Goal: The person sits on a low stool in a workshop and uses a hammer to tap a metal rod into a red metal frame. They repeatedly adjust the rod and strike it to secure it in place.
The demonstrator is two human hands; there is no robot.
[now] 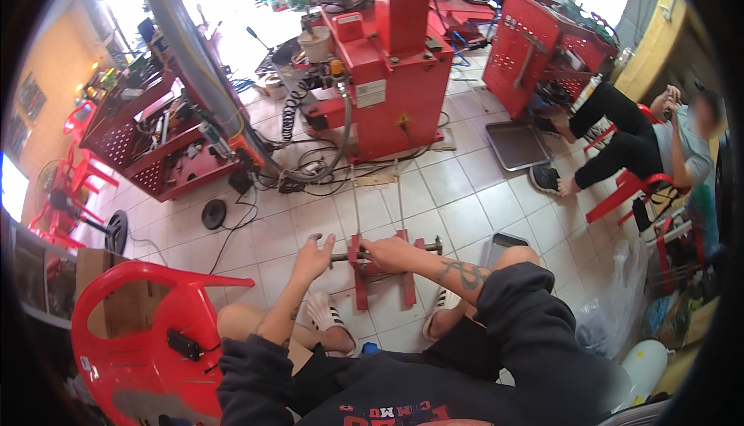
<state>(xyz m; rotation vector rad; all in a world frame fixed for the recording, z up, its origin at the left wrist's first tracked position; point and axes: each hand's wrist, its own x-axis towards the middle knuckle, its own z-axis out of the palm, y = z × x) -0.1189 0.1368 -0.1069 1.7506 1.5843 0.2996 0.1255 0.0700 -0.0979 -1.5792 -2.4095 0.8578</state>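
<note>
A small red metal stand (361,293) rests on the tiled floor between my feet, with a dark metal bar (339,257) lying crosswise through it. Two thin rods (401,207) run from the stand toward a light-coloured flat piece (376,181) on the floor. My left hand (312,258) is beside the bar's left end, fingers apart and holding nothing visible. Over the stand, my right hand (389,254) has its fingers closed by the left upright. What those fingers grip is too small to make out. The bar's right end (439,246) shows past my right wrist.
A red plastic chair (139,279) with a black object on it stands at my left. Ahead is a red machine base (399,108) with hoses and cables. Red tool carts (519,54) flank it. A seated person (628,127) and a grey tray (518,146) are at right.
</note>
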